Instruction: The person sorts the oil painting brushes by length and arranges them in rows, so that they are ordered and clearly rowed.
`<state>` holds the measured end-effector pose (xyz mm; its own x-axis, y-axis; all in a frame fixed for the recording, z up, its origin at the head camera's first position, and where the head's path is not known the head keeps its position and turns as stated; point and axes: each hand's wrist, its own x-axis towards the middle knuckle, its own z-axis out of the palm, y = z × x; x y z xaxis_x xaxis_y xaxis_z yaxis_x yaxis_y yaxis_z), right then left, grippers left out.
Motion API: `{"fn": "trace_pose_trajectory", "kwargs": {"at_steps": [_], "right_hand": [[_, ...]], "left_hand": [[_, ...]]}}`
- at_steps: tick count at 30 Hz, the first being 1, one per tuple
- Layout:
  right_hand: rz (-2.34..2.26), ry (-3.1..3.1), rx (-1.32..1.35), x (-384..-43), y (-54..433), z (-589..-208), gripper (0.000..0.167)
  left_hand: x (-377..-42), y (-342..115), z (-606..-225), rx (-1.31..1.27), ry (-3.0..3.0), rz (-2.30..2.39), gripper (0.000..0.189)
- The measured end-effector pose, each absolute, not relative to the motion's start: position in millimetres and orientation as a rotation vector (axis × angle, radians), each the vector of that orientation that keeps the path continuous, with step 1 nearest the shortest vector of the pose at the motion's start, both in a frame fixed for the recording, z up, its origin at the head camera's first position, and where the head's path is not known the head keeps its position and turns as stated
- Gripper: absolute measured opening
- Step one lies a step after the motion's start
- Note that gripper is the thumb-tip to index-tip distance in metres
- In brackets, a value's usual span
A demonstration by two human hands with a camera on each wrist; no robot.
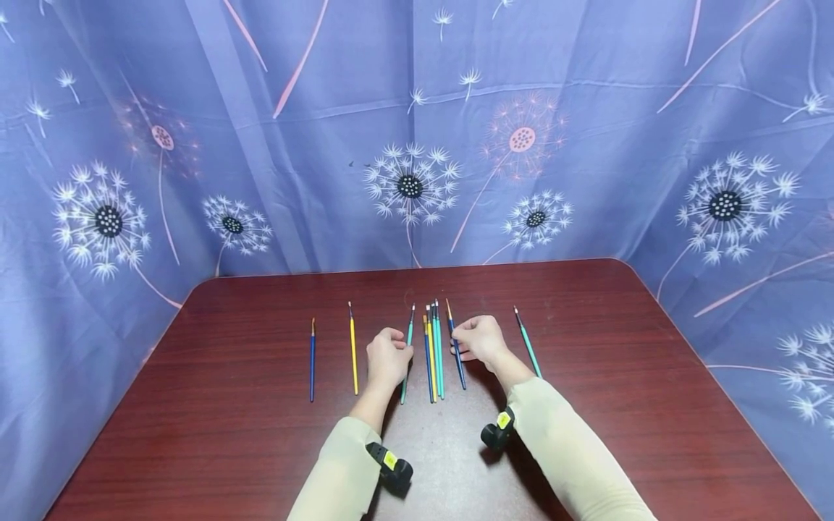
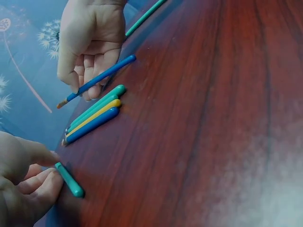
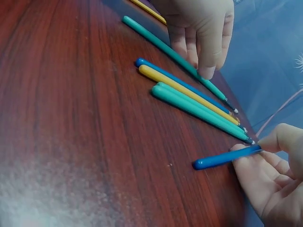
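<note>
I have the left hand pinching a slender green-handled paintbrush and the right hand a slender blue-handled paintbrush, fingertip grips presumably suiting thin shafts. Between the hands, four slim blue, yellow and green brushes lie together, probably aligned for neatness.

Blue brush is pinched by right hand, lower right. Teal brush is pinched by left hand, top. Between the hands, second blue brush, yellow brush and two teal brushes are lined up close together on reddish-brown counter. Another yellow brush is partly covered by left hand. Blue cloth is seen at right.
</note>
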<state>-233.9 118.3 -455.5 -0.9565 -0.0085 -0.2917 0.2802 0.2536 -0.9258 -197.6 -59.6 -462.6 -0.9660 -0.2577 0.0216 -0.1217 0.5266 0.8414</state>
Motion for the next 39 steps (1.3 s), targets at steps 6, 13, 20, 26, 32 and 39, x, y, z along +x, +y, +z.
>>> {"fn": "trace_pose_trajectory", "kwargs": {"at_steps": [6,13,20,26,32,39], "right_hand": [[-1.843,2.218,0.234,-232.9,113.8,-455.9,0.029],[-1.839,2.199,0.181,-231.3,107.7,-455.6,0.034],[-1.851,2.162,0.132,-231.3,102.9,-455.9,0.034],[-1.864,2.126,0.104,-229.1,96.3,-453.8,0.033],[-1.862,2.114,0.077,-221.5,84.2,-445.4,0.034],[-1.873,2.07,0.068,-219.3,65.7,-445.6,0.032]], "left_hand": [[-193.2,-65.8,-460.9,0.25,-2.596,-1.488,0.021],[-184.2,-76.9,-456.9,0.188,-2.613,-1.395,0.02],[-177.9,-94.7,-455.2,0.16,-2.604,-1.248,0.022],[-174.0,-111.5,-452.3,0.203,-2.591,-1.198,0.022],[-171.8,-126.4,-451.3,0.237,-2.577,-1.157,0.023],[-170.4,-146.3,-451.6,0.269,-2.585,-1.153,0.024]]}}
